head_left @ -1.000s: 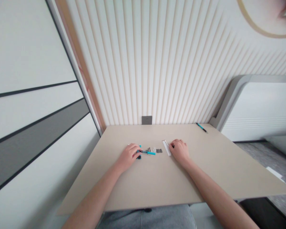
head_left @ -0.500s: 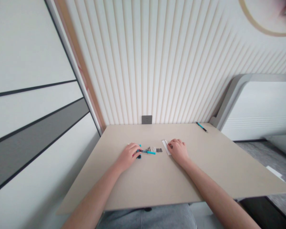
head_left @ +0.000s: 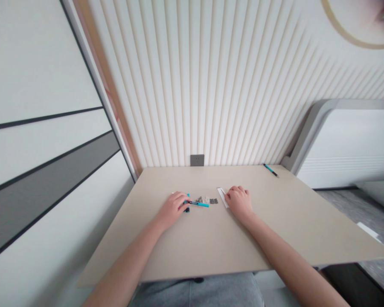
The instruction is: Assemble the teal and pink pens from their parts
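Teal pen [head_left: 198,204] pointing right, long axis nearly level, clenched in left hand's [head_left: 171,209] grip

Your left hand [head_left: 172,209] hides one end of the teal and black pen [head_left: 198,204] and part of the dark block [head_left: 187,209]. Your right hand [head_left: 239,202] covers the narrow white strip's [head_left: 222,196] lower end. The small grey pieces [head_left: 202,199] are too small to tell.

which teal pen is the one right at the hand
The teal pen with its end at the fingers of the left hand. The other teal pen lies alone by the far right corner of the table, away from both hands.
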`<state>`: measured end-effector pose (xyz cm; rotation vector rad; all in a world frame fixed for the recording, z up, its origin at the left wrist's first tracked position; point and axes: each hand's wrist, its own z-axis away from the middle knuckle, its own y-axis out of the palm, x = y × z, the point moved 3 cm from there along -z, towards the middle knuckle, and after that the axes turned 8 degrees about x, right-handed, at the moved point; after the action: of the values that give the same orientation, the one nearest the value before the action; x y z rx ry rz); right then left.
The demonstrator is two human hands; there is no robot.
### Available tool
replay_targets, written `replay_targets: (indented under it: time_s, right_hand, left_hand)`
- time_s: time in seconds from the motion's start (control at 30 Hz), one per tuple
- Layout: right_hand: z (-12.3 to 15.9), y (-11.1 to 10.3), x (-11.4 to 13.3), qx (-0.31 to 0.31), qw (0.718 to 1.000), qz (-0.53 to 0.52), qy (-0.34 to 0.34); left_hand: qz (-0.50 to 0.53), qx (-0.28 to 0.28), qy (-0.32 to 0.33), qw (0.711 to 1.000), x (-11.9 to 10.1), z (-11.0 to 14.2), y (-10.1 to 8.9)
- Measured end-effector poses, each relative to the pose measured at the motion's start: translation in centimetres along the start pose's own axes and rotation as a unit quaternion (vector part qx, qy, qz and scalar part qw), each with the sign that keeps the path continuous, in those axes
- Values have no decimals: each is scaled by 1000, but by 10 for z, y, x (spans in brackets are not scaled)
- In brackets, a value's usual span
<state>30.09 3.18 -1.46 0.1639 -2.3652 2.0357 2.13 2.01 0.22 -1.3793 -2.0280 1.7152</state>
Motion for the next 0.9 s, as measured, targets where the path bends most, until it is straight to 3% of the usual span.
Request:
replay_targets:
  time_s: [0.3, 0.47, 0.67, 0.8, 0.9]
  right_hand:
    - [-2, 1, 2, -4, 1000, 1, 15]
    - [-5, -5, -5, -40, 993, -109, 21]
    - [-8, -1, -16, -53, 935, -351, 15]
    - [-8, 1, -17, -74, 906, -416, -24]
    - [-8, 0, -15, -77, 905, -414, -60]
  left_hand:
    - [1, -3, 1, 1000, 0, 0, 1]
    - [3, -9, 3, 1000, 0, 1, 0]
    - [1, -10, 1, 1000, 0, 1, 0]
    - [0, -9, 2, 1000, 1, 1, -1]
    - [-3, -9, 2, 1000, 1, 1, -1]
